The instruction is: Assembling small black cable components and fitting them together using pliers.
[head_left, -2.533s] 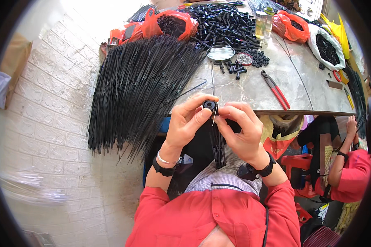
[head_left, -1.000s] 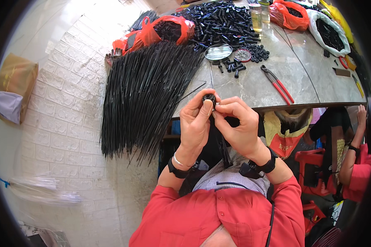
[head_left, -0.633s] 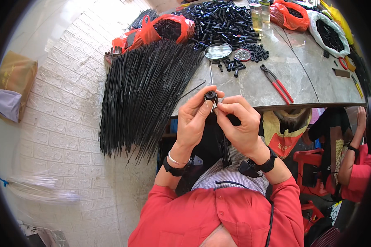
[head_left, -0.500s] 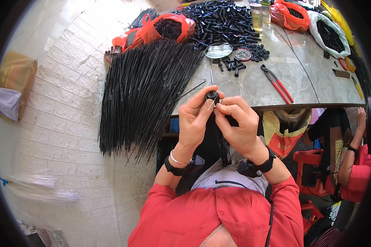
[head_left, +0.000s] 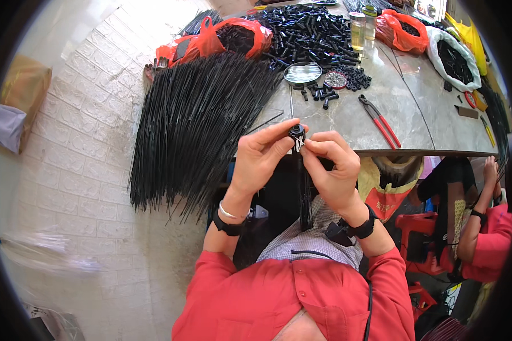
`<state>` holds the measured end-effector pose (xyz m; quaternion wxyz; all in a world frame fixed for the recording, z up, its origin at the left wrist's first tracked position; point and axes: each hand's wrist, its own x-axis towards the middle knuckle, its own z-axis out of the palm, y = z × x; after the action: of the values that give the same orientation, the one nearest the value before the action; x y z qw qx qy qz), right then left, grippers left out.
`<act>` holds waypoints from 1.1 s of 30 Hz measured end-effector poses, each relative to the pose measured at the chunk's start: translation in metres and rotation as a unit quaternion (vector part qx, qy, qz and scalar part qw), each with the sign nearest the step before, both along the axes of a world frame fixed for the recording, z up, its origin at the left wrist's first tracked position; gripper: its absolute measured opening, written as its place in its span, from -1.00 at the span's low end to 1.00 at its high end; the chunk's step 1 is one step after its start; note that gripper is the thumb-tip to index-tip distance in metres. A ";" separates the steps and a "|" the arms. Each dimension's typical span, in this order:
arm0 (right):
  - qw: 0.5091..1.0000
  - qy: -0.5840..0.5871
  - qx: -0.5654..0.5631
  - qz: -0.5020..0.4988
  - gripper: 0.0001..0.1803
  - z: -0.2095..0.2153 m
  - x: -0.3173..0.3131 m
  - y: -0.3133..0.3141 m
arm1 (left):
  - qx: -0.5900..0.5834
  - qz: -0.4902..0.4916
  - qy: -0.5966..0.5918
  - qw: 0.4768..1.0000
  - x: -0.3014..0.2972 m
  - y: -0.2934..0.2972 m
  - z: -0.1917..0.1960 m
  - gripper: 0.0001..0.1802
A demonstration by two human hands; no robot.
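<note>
Black round cap (head_left: 296,132) sits pinched between the thumb and forefinger of the left hand (head_left: 260,161), held up just in front of the table edge (head_left: 381,151). The right hand (head_left: 331,167) closes its fingertips on thin pale wire ends (head_left: 299,144) right beneath the cap, where a black cable (head_left: 304,187) hangs down toward the lap. Both hands are clamped shut on their parts, touching each other at the cap. As a judgement, this piece looks mid-assembly: the wires are at the cap but whether they are seated cannot be told. Much appears left, since a large bundle of black cables (head_left: 193,122) drapes over the table's left side and a heap of black caps (head_left: 304,34) lies beyond, with red-handled pliers (head_left: 379,120) resting unused near the right hand.
</note>
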<state>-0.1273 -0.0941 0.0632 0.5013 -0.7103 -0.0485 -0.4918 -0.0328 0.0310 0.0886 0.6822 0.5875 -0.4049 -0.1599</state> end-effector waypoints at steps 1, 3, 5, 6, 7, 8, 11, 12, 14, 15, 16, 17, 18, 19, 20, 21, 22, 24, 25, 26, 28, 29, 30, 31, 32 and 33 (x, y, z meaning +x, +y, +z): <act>0.999 0.018 0.038 0.034 -0.84 0.000 -0.001 -0.001 | 0.003 -0.004 0.019 1.000 0.006 0.002 -0.002 -0.63; 0.994 0.029 0.076 0.066 -0.84 -0.004 -0.002 -0.001 | 0.000 -0.021 0.026 0.999 0.012 0.004 -0.003 -0.62; 0.988 0.045 0.112 0.095 -0.83 -0.007 -0.003 -0.003 | 0.002 -0.045 0.045 0.998 0.017 0.001 -0.001 -0.58; 0.982 0.044 0.141 0.119 -0.81 -0.009 -0.003 -0.003 | -0.004 -0.041 0.045 0.998 0.018 0.001 -0.001 -0.58; 0.974 0.045 0.169 0.142 -0.78 -0.009 -0.004 -0.002 | -0.005 -0.044 0.051 0.998 0.017 0.001 0.000 -0.58; 0.975 0.047 0.163 0.145 -0.78 -0.008 -0.006 0.000 | -0.007 -0.047 0.057 0.997 0.017 0.002 0.000 -0.59; 0.974 0.044 0.140 0.172 -0.65 -0.009 -0.009 0.000 | -0.006 -0.046 0.060 0.997 0.016 0.004 -0.002 -0.57; 0.974 0.047 0.136 0.173 -0.65 -0.010 -0.008 0.001 | -0.010 -0.045 0.062 0.997 0.016 0.003 -0.001 -0.57; 0.971 0.037 0.166 0.170 -0.65 -0.012 -0.008 0.002 | -0.020 -0.065 0.082 0.994 0.014 0.001 0.002 -0.56; 0.971 0.041 0.162 0.171 -0.65 -0.011 -0.009 0.002 | -0.006 -0.079 0.086 0.993 0.018 0.001 0.001 -0.51; 0.971 0.037 0.169 0.166 -0.67 -0.010 -0.009 0.003 | -0.011 -0.078 0.090 0.993 0.019 0.000 0.000 -0.51; 0.970 0.033 0.177 0.161 -0.68 -0.010 -0.009 0.003 | -0.027 -0.090 0.061 0.994 0.019 -0.002 0.000 -0.52; 0.971 0.038 0.174 0.162 -0.68 -0.010 -0.010 0.004 | -0.041 -0.102 0.033 0.993 0.019 -0.004 -0.001 -0.54; 0.963 0.045 0.208 0.166 -0.70 -0.009 -0.010 0.004 | -0.030 -0.100 0.021 0.994 0.019 -0.005 0.002 -0.57; 0.954 0.052 0.243 0.169 -0.72 -0.010 -0.011 0.004 | -0.034 -0.098 0.026 0.994 0.020 -0.006 0.001 -0.57; 0.960 0.045 0.222 0.162 -0.75 -0.011 -0.012 0.003 | -0.032 -0.113 0.013 0.993 0.021 -0.008 0.001 -0.58; 0.961 0.052 0.220 0.159 -0.75 -0.013 -0.011 0.001 | -0.031 -0.129 0.000 0.991 0.020 -0.009 0.001 -0.58; 0.965 0.039 0.208 0.156 -0.75 -0.014 -0.009 -0.003 | -0.042 -0.113 -0.006 0.993 0.015 -0.012 0.004 -0.59; 0.964 0.030 0.213 0.158 -0.75 -0.014 -0.009 -0.003 | -0.039 -0.129 0.051 0.990 0.012 -0.013 0.004 -0.58; 0.965 0.034 0.209 0.157 -0.75 -0.013 -0.009 -0.004 | -0.035 -0.145 0.107 0.983 0.010 -0.014 0.003 -0.57; 0.976 0.041 0.174 0.123 -0.76 -0.013 -0.012 -0.004 | -0.021 -0.158 0.075 0.984 0.014 -0.013 -0.001 -0.58; 0.977 0.045 0.171 0.122 -0.76 -0.012 -0.012 -0.006 | -0.021 -0.154 0.034 0.987 0.014 -0.013 -0.001 -0.60; 0.975 0.052 0.182 0.117 -0.77 -0.012 -0.013 -0.006 | -0.019 -0.151 -0.006 0.988 0.014 -0.012 -0.002 -0.62; 0.973 0.059 0.193 0.111 -0.78 -0.012 -0.014 -0.007 | -0.029 -0.139 -0.089 0.986 0.020 -0.014 -0.002 -0.65; 0.973 0.063 0.194 0.109 -0.78 -0.011 -0.015 -0.008 | -0.018 -0.155 -0.064 0.986 0.023 -0.014 0.000 -0.68; 0.973 0.075 0.187 0.114 -0.78 -0.010 -0.015 -0.008 | -0.008 -0.171 -0.058 0.984 0.027 -0.015 0.004 -0.70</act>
<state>-0.1424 -0.1025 0.0530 0.6799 -0.6287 0.0014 -0.3775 -0.0054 0.0157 0.0926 0.6247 0.5127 -0.5393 -0.2367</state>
